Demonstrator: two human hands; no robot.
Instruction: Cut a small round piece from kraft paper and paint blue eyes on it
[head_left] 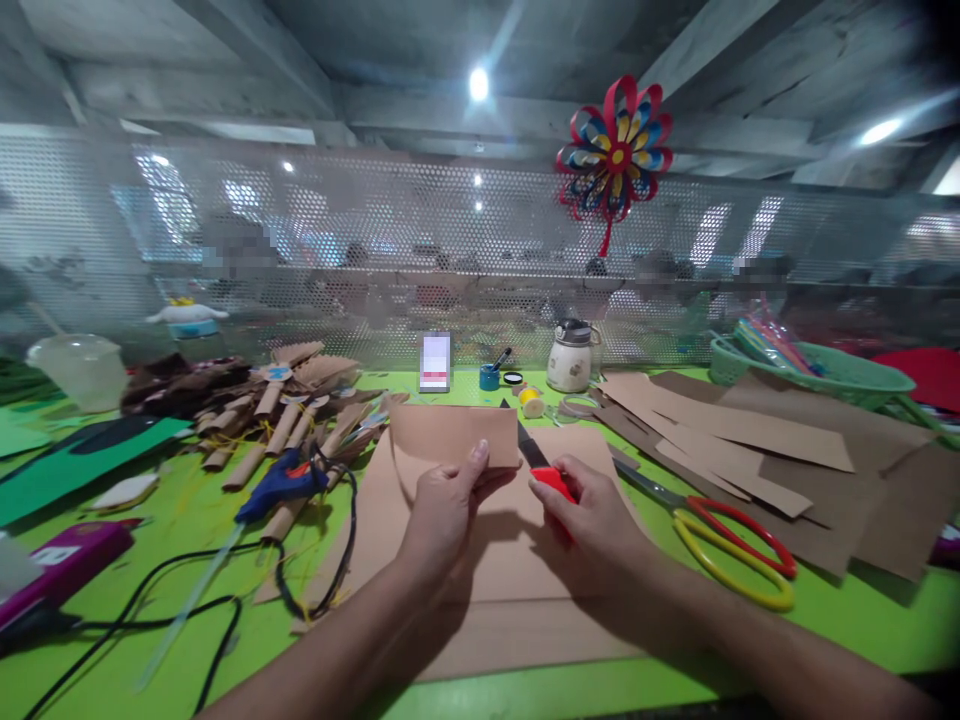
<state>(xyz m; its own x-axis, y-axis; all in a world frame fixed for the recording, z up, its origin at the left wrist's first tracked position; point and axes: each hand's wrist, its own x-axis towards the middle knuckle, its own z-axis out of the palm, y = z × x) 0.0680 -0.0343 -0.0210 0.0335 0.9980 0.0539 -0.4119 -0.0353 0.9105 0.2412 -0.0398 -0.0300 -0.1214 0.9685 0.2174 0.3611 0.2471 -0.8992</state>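
My left hand [450, 495] pinches a folded strip of brown kraft paper [450, 432], thumb on the front and fingers beneath. In my right hand [592, 510] is a red-handled knife [534, 450], its dark blade pointing up and left. The blade passes behind the paper's right edge, and its tip shows just above the top edge. Below both hands lies a larger kraft paper sheet [525, 560], flat on the green table.
Large scissors [735, 550] and kraft paper pieces [750, 440] lie at right, near a green basket [847, 370]. Leftward are a blue glue gun [281, 485] with its cord, and rolled paper pieces [281, 430]. A phone [435, 362], yellow thread spool [531, 402] and bottle [568, 360] are behind.
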